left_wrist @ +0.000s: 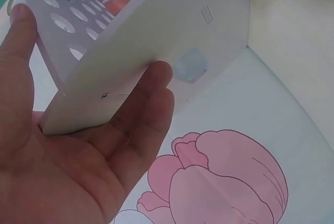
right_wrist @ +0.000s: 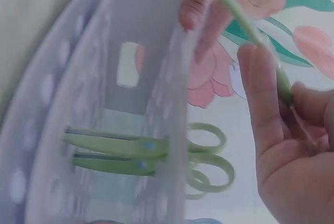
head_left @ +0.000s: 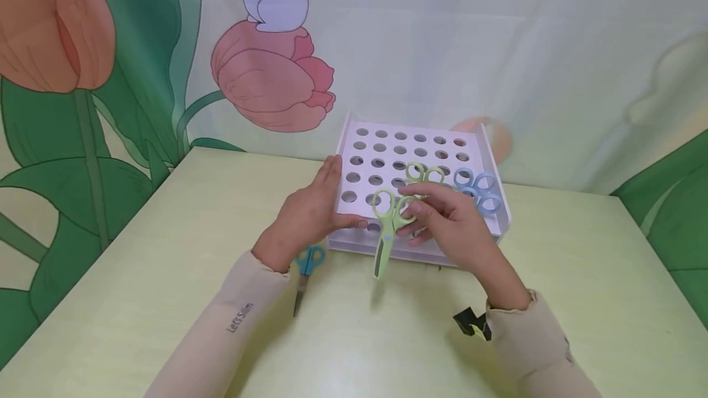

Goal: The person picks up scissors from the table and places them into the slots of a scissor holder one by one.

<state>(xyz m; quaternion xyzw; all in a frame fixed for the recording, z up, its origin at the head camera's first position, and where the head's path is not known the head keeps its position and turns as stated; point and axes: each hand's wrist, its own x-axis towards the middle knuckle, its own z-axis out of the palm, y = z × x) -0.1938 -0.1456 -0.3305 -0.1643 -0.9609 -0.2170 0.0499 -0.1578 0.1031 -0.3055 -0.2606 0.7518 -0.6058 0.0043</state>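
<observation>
My right hand [head_left: 450,220] pinches light green scissors [head_left: 386,232] by a handle loop, blades pointing down, in front of a white rack [head_left: 347,217] with rows of round holes. My left hand [head_left: 310,210] steadies the rack's left side, thumb along the front edge and fingers against the side panel [left_wrist: 151,41]. Green scissors [right_wrist: 120,145] sit in the rack's holes, their loops sticking out and blades inside. Blue scissors handles [head_left: 477,184] show at the rack's right. In the right wrist view, the held scissors are seen edge-on between thumb and fingers.
Teal-handled scissors [head_left: 305,272] lie on the pale green table [head_left: 354,349] beside my left wrist. By my right sleeve is a small black piece [head_left: 469,322] with a yellow-green part. A curtain [head_left: 420,48] printed with tulips hangs behind the table.
</observation>
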